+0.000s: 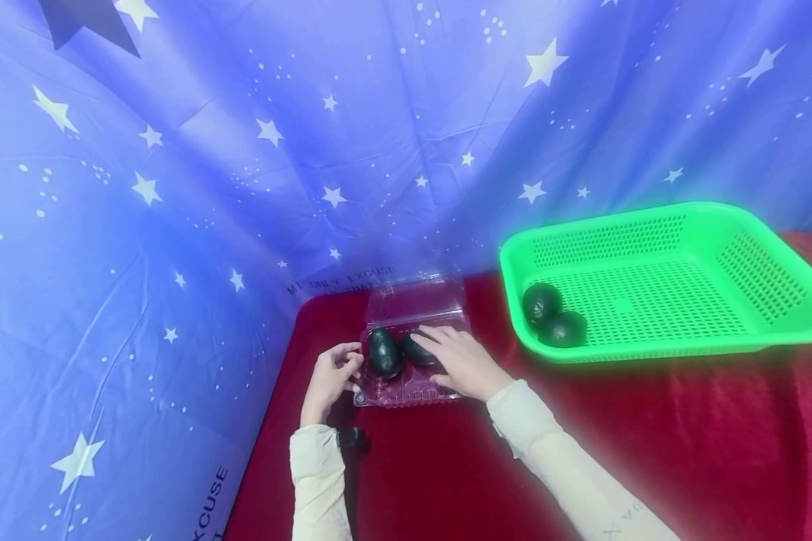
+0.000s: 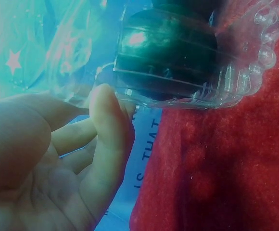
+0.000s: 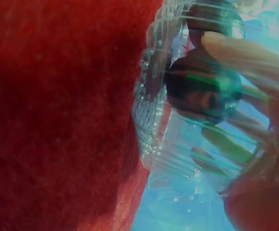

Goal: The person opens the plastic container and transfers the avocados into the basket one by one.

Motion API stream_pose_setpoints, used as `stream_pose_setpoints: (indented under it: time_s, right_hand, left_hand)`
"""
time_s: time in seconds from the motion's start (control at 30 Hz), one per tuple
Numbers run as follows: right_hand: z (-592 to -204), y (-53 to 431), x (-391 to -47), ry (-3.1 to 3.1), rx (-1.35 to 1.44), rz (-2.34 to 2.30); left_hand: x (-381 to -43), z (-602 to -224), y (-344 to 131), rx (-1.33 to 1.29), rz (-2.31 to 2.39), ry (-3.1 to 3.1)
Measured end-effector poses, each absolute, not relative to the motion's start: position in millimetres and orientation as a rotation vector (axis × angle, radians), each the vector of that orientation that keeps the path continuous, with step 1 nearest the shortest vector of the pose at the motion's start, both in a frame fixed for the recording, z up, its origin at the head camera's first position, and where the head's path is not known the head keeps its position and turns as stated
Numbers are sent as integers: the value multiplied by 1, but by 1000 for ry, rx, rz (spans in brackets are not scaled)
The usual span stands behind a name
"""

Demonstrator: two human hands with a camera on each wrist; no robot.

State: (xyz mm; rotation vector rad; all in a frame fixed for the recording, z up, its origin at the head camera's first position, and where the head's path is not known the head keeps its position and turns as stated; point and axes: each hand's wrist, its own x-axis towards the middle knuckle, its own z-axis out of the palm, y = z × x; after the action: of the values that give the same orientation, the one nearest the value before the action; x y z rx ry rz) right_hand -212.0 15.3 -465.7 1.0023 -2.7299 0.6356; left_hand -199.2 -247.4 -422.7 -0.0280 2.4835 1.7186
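Observation:
A clear plastic clamshell box (image 1: 406, 394) lies on the red cloth with its lid raised at the back. Two dark green avocados sit side by side in it: the left avocado (image 1: 384, 353) in full sight, the right avocado (image 1: 417, 349) partly under my right hand (image 1: 463, 362). That hand's fingers are extended and spread over the right avocado, touching it, with the thumb apart. At the box's left edge, my left hand (image 1: 331, 376) pinches the plastic rim between thumb and finger; the left wrist view shows its fingertips (image 2: 106, 98) at the corner.
A bright green plastic basket (image 1: 656, 347) stands to the right, with two more avocados (image 1: 543, 303) in its near left corner. Blue star-printed fabric (image 1: 379, 135) hangs behind and along the left. Red cloth (image 1: 582, 421) covers the table.

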Motion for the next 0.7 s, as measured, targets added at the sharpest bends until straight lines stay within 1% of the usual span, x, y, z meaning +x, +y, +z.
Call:
stream_pose_setpoints:
  time_s: [0.7]
  right_hand:
    - [-467, 15, -213, -2680, 995, 671]
  left_hand:
    - [-201, -426, -249, -36, 1724, 2479]
